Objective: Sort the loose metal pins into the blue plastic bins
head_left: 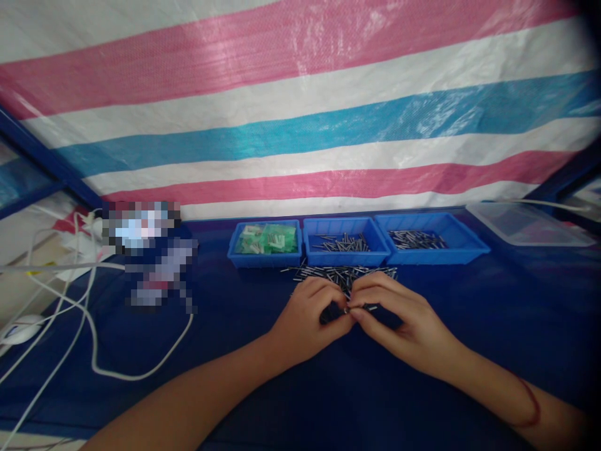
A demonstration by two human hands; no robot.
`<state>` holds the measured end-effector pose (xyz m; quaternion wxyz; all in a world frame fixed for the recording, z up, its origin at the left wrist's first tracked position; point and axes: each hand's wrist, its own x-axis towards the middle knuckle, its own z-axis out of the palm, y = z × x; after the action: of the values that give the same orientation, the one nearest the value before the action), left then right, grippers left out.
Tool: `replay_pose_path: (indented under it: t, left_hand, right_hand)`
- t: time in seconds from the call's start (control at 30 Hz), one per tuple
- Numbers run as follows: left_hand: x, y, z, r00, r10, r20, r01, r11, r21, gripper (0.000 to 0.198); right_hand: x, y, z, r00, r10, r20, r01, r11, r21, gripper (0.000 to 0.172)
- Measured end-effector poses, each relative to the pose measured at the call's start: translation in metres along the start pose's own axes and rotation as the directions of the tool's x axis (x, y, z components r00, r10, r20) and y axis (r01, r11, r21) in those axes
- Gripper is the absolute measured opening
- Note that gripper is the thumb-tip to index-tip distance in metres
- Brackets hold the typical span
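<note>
My left hand [307, 316] and my right hand [399, 319] meet at the middle of the dark blue table [282, 388], fingertips pinched together. Between them is a small dark part [331, 311] in the left fingers and a thin metal pin [370, 306] at the right fingertips. Just beyond the hands lies a loose heap of metal pins [340, 273] on the table. Behind it stand three blue trays: the left tray [264, 258] holds green and white pieces, the middle tray [345, 254] and the right tray [432, 250] hold metal pins.
A clear plastic lid or tray [526, 227] lies at the back right. White cables [94, 351] loop over the table's left side beside a white mouse-like object [21, 327]. A striped pink, white and blue tarp [300, 113] hangs behind the table.
</note>
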<state>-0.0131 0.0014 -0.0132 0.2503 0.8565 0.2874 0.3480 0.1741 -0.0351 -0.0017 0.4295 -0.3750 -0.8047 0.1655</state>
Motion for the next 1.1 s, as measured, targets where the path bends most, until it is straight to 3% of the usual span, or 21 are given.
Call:
replay_pose_path:
  t: [0.2, 0.37, 0.43, 0.53, 0.6, 0.63, 0.73, 0.8, 0.87, 0.93, 1.0, 1.1]
  left_hand:
    - [0.000, 0.002, -0.004, 0.998, -0.037, -0.060, 0.033, 0.998, -0.062, 0.012]
    - [-0.002, 0.004, -0.005, 0.996, -0.036, -0.081, 0.032, 0.998, -0.052, 0.011]
    - [-0.002, 0.003, -0.006, 0.996, -0.034, -0.085, 0.031, 0.999, -0.032, 0.013]
    - [0.003, 0.002, -0.012, 0.996, -0.011, -0.085, 0.015, 0.999, 0.047, 0.017]
    - [0.009, 0.001, -0.024, 0.999, 0.021, -0.041, -0.014, 0.988, 0.153, 0.018]
    - [0.012, 0.001, -0.032, 1.000, 0.025, 0.011, -0.026, 0.977, 0.211, 0.016]
    - [0.020, 0.003, -0.062, 0.986, -0.024, 0.162, -0.031, 0.945, 0.327, 0.013]
    - [0.022, 0.006, -0.081, 0.950, -0.167, 0.264, 0.054, 0.920, 0.388, 0.014]
    - [0.020, 0.010, -0.093, 0.887, -0.317, 0.336, 0.151, 0.886, 0.438, 0.025]
    - [0.017, 0.015, -0.096, 0.819, -0.416, 0.397, 0.208, 0.858, 0.470, 0.030]
    - [0.013, 0.019, -0.092, 0.772, -0.474, 0.424, 0.234, 0.832, 0.504, 0.032]
    - [0.008, 0.023, -0.076, 0.744, -0.523, 0.415, 0.231, 0.785, 0.575, 0.037]
  right_hand:
    - [0.002, 0.002, -0.003, 0.999, -0.003, -0.043, 0.001, 0.998, -0.063, 0.011]
    - [0.004, 0.009, -0.007, 0.997, -0.075, 0.010, 0.075, 0.981, -0.176, 0.013]
    - [0.007, 0.015, -0.016, 0.996, -0.070, -0.062, 0.052, 0.965, -0.258, 0.011]
    - [0.010, 0.034, -0.038, 0.947, -0.001, -0.322, -0.140, 0.900, -0.414, 0.004]
    - [0.012, 0.052, -0.055, 0.899, 0.065, -0.433, -0.301, 0.810, -0.503, 0.010]
    - [0.012, 0.060, -0.062, 0.902, 0.119, -0.415, -0.355, 0.751, -0.556, 0.015]
    - [0.013, 0.075, -0.073, 0.898, 0.131, -0.421, -0.395, 0.661, -0.637, 0.021]
    - [0.012, 0.071, -0.070, 0.898, 0.112, -0.425, -0.380, 0.683, -0.623, 0.023]
    - [0.012, 0.058, -0.061, 0.937, 0.135, -0.321, -0.304, 0.767, -0.565, 0.022]
    - [0.010, 0.043, -0.048, 0.983, 0.177, -0.051, -0.180, 0.863, -0.472, 0.020]
    - [0.008, 0.030, -0.034, 0.969, 0.161, 0.186, -0.071, 0.907, -0.414, 0.022]
    - [0.004, 0.020, -0.015, 0.930, 0.131, 0.343, 0.019, 0.916, -0.402, 0.027]
